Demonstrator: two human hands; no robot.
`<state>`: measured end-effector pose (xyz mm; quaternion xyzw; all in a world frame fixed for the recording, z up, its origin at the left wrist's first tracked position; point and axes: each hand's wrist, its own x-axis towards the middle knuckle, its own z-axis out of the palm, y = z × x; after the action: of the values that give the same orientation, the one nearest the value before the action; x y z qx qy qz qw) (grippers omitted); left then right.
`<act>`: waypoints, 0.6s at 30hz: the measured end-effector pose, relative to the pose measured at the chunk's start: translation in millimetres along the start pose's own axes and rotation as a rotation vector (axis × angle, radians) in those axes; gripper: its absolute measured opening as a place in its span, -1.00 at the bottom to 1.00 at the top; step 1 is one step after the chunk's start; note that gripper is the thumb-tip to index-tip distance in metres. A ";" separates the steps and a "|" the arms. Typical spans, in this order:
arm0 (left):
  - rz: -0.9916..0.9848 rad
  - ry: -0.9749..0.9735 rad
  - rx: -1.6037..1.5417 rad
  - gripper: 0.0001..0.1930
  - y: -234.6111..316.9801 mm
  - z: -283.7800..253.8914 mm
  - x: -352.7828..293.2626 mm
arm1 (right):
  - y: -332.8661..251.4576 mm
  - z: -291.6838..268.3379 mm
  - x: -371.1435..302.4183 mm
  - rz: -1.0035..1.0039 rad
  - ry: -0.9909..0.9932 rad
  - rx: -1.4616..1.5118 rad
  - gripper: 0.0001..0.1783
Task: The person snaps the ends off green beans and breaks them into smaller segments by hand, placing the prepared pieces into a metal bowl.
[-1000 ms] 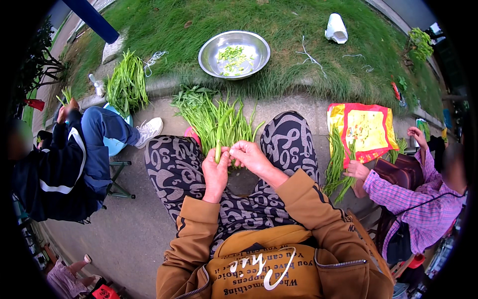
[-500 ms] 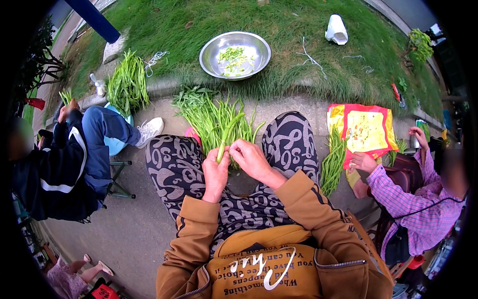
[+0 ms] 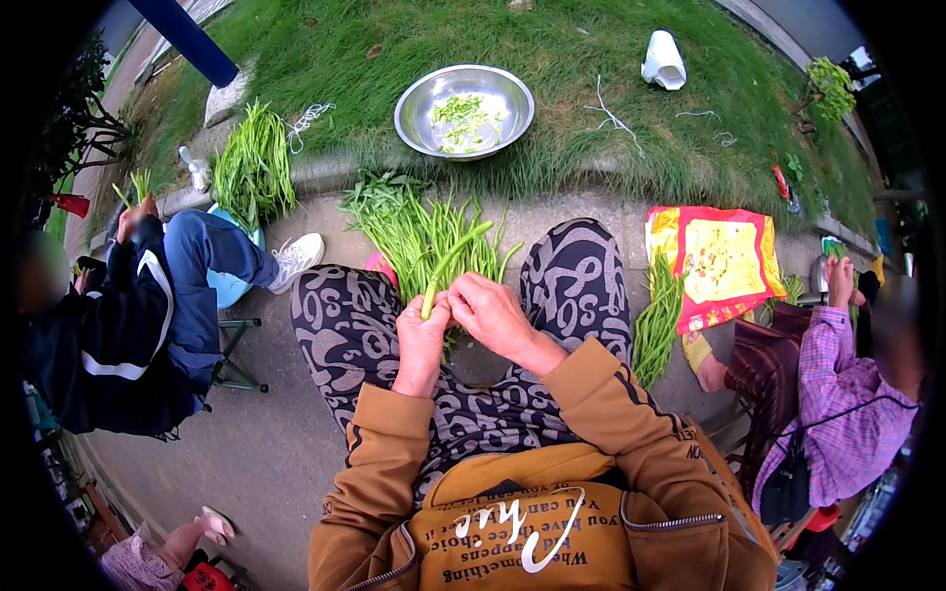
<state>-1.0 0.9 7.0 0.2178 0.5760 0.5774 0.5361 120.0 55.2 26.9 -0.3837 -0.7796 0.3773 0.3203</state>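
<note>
My left hand (image 3: 422,335) is closed round the lower end of a thick, light green vegetable stalk (image 3: 456,258), which points up and away to the right. Beside it, my right hand (image 3: 490,311) has its fingers pinched together against the left fingertips; what lies between them is hidden. Just beyond both hands, between my knees, a heap of leafy green stems (image 3: 409,229) lies on the pavement. Farther off, a steel basin (image 3: 407,128) stands on the grass with short cut green pieces (image 3: 463,120) inside.
On the left, a seated person (image 3: 113,325) holds green stems near a blue basin (image 3: 229,286) topped by a stem bundle (image 3: 253,167). On the right, a person in a checked shirt (image 3: 838,394) sits by a red and yellow sheet (image 3: 731,258) and more stems (image 3: 658,330).
The stalk and my hands have shifted slightly, my left hand a little lower. The person on the right has lifted a hand off the sheet and brought both hands together.
</note>
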 end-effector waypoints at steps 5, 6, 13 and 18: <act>-0.085 -0.087 -0.129 -0.87 2.0 -5.1 0.1 | -5.5 -1.5 0.2 -0.070 0.020 -0.053 -0.88; -0.099 -0.093 -0.153 -0.88 4.2 -4.5 -0.9 | -7.7 -2.4 0.0 -0.068 0.020 -0.055 -0.88; -0.141 -0.197 -0.382 -0.91 10.4 -5.2 -4.6 | -24.9 -10.4 0.1 -0.030 0.012 -0.048 -0.88; -0.150 -0.254 -0.467 -0.93 13.6 -2.5 -5.8 | -23.2 -9.7 -0.3 0.038 0.037 0.064 -0.88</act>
<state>-6.3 -1.9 20.8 0.1155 0.3698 0.6214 0.6810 119.6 48.5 51.1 -0.3949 -0.7537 0.4008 0.3397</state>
